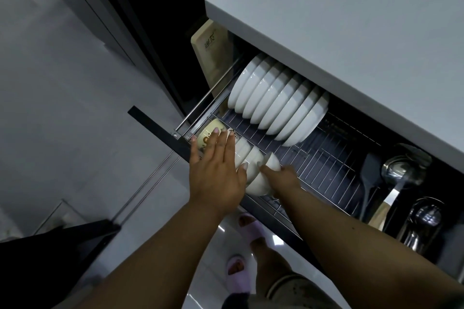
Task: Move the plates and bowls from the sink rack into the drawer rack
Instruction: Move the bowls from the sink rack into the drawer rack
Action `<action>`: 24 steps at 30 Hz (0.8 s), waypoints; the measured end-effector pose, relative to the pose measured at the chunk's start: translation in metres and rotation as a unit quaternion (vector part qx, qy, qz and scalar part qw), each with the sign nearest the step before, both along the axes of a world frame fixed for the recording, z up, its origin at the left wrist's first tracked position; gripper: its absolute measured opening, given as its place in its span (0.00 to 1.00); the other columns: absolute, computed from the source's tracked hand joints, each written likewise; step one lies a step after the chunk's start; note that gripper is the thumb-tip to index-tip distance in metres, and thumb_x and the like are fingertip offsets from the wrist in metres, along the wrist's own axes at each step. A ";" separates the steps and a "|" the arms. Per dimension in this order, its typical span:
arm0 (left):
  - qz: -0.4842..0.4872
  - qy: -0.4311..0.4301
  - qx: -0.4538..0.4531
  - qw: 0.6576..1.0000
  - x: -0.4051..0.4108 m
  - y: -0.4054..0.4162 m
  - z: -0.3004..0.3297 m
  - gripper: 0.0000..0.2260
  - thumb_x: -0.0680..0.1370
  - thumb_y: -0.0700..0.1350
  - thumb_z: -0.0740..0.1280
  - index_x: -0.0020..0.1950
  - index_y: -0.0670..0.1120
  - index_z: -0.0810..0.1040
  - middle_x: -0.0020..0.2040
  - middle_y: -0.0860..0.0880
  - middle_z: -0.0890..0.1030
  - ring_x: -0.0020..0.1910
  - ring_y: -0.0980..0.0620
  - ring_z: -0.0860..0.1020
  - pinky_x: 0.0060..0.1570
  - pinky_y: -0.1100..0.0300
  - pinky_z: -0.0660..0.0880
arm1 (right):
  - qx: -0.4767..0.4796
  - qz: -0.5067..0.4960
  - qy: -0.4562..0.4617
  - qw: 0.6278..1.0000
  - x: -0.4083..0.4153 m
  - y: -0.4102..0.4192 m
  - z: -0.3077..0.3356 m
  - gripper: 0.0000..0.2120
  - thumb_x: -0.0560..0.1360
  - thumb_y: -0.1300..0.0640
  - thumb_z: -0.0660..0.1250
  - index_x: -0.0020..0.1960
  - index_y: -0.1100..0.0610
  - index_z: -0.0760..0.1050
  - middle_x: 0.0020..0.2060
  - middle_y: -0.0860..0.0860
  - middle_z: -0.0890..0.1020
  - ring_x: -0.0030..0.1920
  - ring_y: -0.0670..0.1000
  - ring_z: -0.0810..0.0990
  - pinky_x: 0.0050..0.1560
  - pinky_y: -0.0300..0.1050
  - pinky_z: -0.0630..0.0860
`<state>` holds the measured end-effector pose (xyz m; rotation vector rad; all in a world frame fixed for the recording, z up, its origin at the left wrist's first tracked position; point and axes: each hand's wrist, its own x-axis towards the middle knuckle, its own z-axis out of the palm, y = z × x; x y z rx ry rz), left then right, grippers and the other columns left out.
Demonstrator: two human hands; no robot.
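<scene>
White bowls [251,158] lie in row on sides at front edge of drawer rack [326,158]. Left hand [216,170] spread flat, fingers straight, pressing on them. Right hand [281,175] grips end bowl [272,162]. Plates [278,100] stand behind.

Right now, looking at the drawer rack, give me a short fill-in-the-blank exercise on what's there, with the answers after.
1. The white plates stand on edge in the back row of the wire ____.
2. The left hand lies with straight fingers on the row of small ____.
3. The right hand grips a bowl coloured ____.
4. A black spatula lies beside a steel ____.

Missing words: drawer rack; bowls; white; ladle
</scene>
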<state>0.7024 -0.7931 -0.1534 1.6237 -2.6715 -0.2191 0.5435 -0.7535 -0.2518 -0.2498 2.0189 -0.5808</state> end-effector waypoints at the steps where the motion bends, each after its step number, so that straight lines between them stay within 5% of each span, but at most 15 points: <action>1: 0.000 0.001 0.000 1.000 0.000 0.000 0.000 0.29 0.77 0.56 0.54 0.73 0.41 0.67 0.72 0.43 0.69 0.74 0.45 0.63 0.71 0.38 0.51 | 0.000 0.004 -0.001 1.000 0.000 0.000 0.002 0.46 0.50 0.29 0.71 0.59 0.55 0.68 0.54 0.54 0.78 0.53 0.60 0.80 0.48 0.60 0.80; 7: 0.001 0.001 0.001 1.000 0.000 0.000 0.000 0.29 0.77 0.56 0.54 0.72 0.40 0.68 0.71 0.42 0.71 0.73 0.44 0.65 0.71 0.38 0.50 | 0.005 0.012 -0.023 1.000 -0.003 0.002 0.002 0.53 0.48 0.28 0.69 0.66 0.57 0.66 0.58 0.55 0.78 0.53 0.61 0.80 0.51 0.60 0.80; 11: 0.000 0.001 -0.004 1.000 0.001 0.000 0.000 0.29 0.76 0.56 0.53 0.71 0.40 0.70 0.70 0.42 0.72 0.72 0.44 0.66 0.70 0.38 0.51 | 0.004 0.012 -0.031 0.999 -0.004 0.007 0.009 0.39 0.64 0.39 0.74 0.66 0.59 0.67 0.59 0.58 0.78 0.54 0.61 0.80 0.51 0.60 0.80; 13: -0.002 -0.005 -0.002 1.000 0.001 0.000 0.001 0.29 0.76 0.57 0.53 0.71 0.40 0.70 0.69 0.42 0.72 0.72 0.43 0.67 0.70 0.39 0.50 | -0.002 0.015 -0.045 0.999 -0.004 0.008 0.018 0.35 0.67 0.42 0.74 0.66 0.61 0.69 0.58 0.59 0.79 0.51 0.61 0.81 0.44 0.57 0.81; 15: 0.001 -0.012 0.002 1.000 0.000 0.001 0.004 0.30 0.77 0.58 0.50 0.72 0.40 0.68 0.70 0.42 0.71 0.72 0.44 0.66 0.71 0.40 0.49 | 0.001 0.047 -0.041 0.998 -0.006 0.011 0.026 0.32 0.70 0.43 0.72 0.65 0.63 0.70 0.56 0.60 0.79 0.40 0.57 0.80 0.27 0.43 0.77; 17: 0.003 -0.025 0.022 0.999 -0.001 0.001 0.010 0.32 0.77 0.59 0.46 0.75 0.42 0.62 0.75 0.44 0.65 0.75 0.47 0.60 0.73 0.42 0.43 | 0.004 0.071 -0.023 0.997 -0.010 0.015 0.033 0.27 0.73 0.43 0.69 0.60 0.64 0.72 0.49 0.59 0.77 0.32 0.52 0.75 0.22 0.36 0.67; 21: -0.007 -0.034 0.079 0.996 -0.001 -0.001 0.019 0.28 0.81 0.58 0.48 0.78 0.45 0.50 0.79 0.48 0.54 0.77 0.51 0.50 0.74 0.46 0.37 | -0.031 0.066 0.011 0.997 -0.018 0.024 0.051 0.20 0.75 0.41 0.65 0.35 0.56 0.68 0.32 0.52 0.71 0.31 0.52 0.69 0.38 0.42 0.67; 24: -0.009 0.020 0.097 0.995 -0.003 0.007 0.030 0.28 0.82 0.56 0.50 0.78 0.44 0.51 0.78 0.48 0.54 0.77 0.51 0.50 0.75 0.48 0.37 | -0.063 0.043 0.014 0.997 -0.024 0.038 0.070 0.22 0.76 0.44 0.65 0.35 0.61 0.72 0.32 0.55 0.74 0.34 0.53 0.72 0.39 0.43 0.67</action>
